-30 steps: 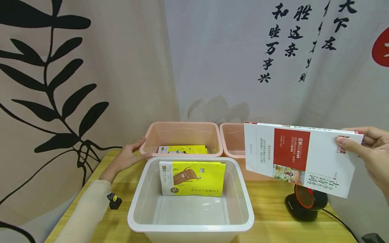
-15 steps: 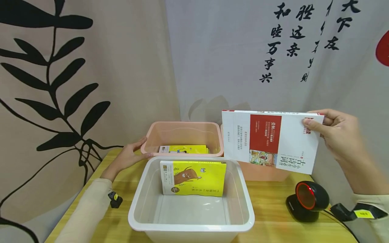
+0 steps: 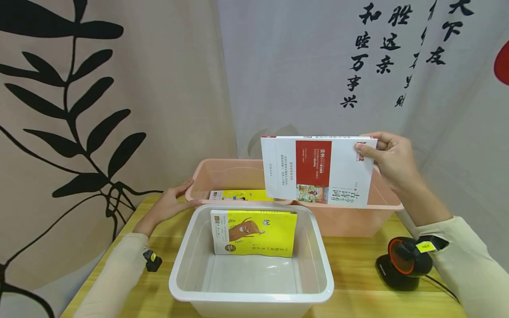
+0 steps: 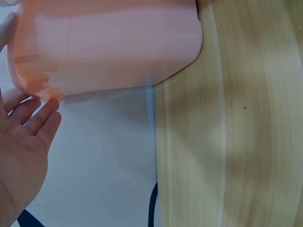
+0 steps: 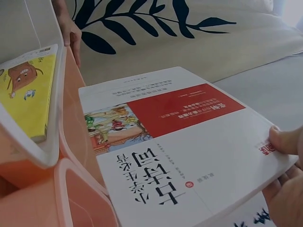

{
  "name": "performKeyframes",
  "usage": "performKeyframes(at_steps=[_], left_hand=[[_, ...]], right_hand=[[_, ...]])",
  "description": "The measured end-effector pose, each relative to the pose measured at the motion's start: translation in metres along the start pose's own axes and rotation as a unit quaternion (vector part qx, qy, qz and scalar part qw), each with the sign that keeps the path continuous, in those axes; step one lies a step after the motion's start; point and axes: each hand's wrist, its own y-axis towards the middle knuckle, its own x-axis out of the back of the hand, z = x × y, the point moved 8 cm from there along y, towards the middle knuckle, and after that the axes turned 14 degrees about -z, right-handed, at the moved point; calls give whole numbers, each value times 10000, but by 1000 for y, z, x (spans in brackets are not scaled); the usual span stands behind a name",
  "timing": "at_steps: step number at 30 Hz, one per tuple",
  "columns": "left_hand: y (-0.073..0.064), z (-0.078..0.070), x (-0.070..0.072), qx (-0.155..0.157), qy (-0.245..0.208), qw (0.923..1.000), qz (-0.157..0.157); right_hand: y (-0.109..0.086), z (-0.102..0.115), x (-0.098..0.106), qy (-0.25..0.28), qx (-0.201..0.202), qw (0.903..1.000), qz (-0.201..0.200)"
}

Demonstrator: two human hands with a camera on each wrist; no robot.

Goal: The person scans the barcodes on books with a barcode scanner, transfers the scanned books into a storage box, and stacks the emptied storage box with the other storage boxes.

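My right hand (image 3: 391, 159) pinches the right end of a white book (image 3: 274, 176) with a red block and a small colour picture on its cover. The book hangs upright above the back bins, in front of the right pink bin (image 3: 342, 221) and overlapping the left pink bin (image 3: 238, 164) in the head view. In the right wrist view, the thumb (image 5: 284, 140) lies on the cover. My left hand (image 3: 169, 205) touches the front left corner of the left pink bin, fingers fairly straight against its outside. Yellow books (image 3: 242, 195) lie inside that bin.
A white bin (image 3: 250, 298) stands in front, with a yellow book (image 3: 260, 234) leaning on its back wall. A black device with a red ring (image 3: 405, 260) sits at the right on the wooden table (image 3: 350, 287). A curtain (image 3: 278, 79) hangs behind.
My right hand has carried the white book leftward and upward, from the right side to above the pink bins. The left hand stays at the bin corner.
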Motion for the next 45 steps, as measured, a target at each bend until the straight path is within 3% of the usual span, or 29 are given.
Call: performKeyframes(at_steps=[3,15,22,27,45], left_hand=[[-1,1,0,-3,-5,10000,11],[0,2,2,-70,47,10000,-25],[0,2,3,-94,33,9999,-39],[1,3,2,-64,15,10000,-29],[-1,-2,1,-120,-41,9999,12]], right_hand=[[5,-4,-15,250,3,9996,103],[18,-25,-71,-66,-153,9996,246],[23,-39,-101,164,-159,9988,434],[26,-53,-121,37,-268,9990,343],[18,-103,-177,152,-637,9972,361]])
